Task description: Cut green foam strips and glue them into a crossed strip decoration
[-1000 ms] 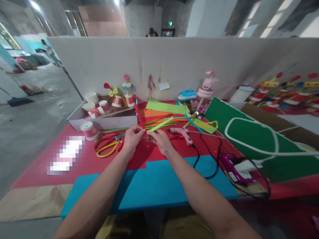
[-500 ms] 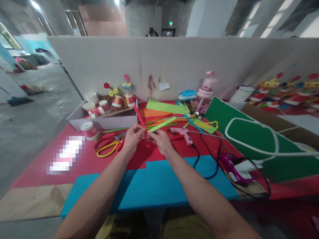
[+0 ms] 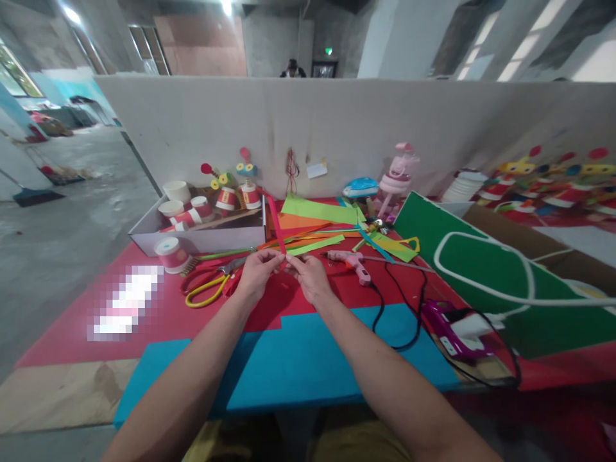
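Note:
A red paper strip (image 3: pixel 276 222) stands up from between my fingertips and leans a little left at its top. My left hand (image 3: pixel 260 269) pinches its lower end. My right hand (image 3: pixel 308 274) is closed at the same end, thumb and finger together, nearly touching the left fingertips. To the left of my left hand lie scissors (image 3: pixel 206 294) with red and yellow handles. A pink glue gun (image 3: pixel 353 263) rests to the right of my right hand. Green paper strips (image 3: pixel 317 245) and orange paper (image 3: pixel 301 221) lie just beyond my hands.
At the back left stands a white box (image 3: pixel 197 241) with paper cups and cup figures; a paper cup (image 3: pixel 172 255) is before it. On the right are a green board (image 3: pixel 462 263), a purple power strip (image 3: pixel 455 333) and black cables. A grey partition (image 3: pixel 216 122) closes the back.
The red strip now stands straighter and more of it shows above my fingers. Both hands stay close together in nearly the same place. The view has tilted slightly.

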Demonstrator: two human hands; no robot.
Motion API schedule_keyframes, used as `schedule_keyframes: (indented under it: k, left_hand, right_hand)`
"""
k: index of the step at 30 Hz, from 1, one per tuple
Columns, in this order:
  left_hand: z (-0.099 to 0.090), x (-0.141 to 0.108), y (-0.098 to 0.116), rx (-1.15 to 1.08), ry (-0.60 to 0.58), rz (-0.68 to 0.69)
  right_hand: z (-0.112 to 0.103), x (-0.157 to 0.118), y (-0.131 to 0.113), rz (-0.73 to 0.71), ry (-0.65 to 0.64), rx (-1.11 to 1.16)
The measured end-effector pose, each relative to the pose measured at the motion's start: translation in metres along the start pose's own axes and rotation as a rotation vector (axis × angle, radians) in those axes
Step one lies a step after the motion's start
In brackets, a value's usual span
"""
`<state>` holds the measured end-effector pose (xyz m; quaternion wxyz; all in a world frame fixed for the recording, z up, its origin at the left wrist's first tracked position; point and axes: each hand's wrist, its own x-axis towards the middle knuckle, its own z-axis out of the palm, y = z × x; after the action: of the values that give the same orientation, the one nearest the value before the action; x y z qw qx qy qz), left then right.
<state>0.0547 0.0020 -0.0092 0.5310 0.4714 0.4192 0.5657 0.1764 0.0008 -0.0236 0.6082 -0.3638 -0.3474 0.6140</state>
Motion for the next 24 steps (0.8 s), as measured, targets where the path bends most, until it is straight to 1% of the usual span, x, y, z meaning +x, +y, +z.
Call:
schedule_keyframes:
  k: [3,6,9,12,17,21,24]
  left_hand:
    - [-0.0019,0.0008,0.0019,-0.005,-0.002,0.009]
    - [-0.0031,0.0010,0.0052,-0.018,-0.024,-0.003]
    - [-0.0026,0.0003,0.0073,-0.019,-0.026,-0.018]
    - [-0.0016,-0.0002,0.0065,0.007,-0.031,-0.006]
    - [-0.0018,0.0001,0.0033,0.068,-0.026,0.041]
    - [-0.0015,-0.0004,0.0034,0.086,-0.019,0.048]
    - [-0.0010,-0.0008,0.0041,0.082,-0.008,0.048]
  right_hand:
    - [-0.0017,0.0004,-0.0017,0.004,-0.062,0.003]
    - [-0.0053,0.0021,-0.0060,0.027,-0.119,0.065]
    - [-0.0084,0.0045,-0.0081,0.059,-0.098,0.126]
    - [-0.0092,0.0055,-0.0065,0.092,-0.098,0.128]
    - [-0.0087,0.0037,-0.0032,0.094,-0.127,0.113]
    - [-0.0085,0.0014,-0.0049,0.100,-0.168,0.129]
    - [-0.0084,-0.0004,-0.0071,0.113,-0.173,0.126]
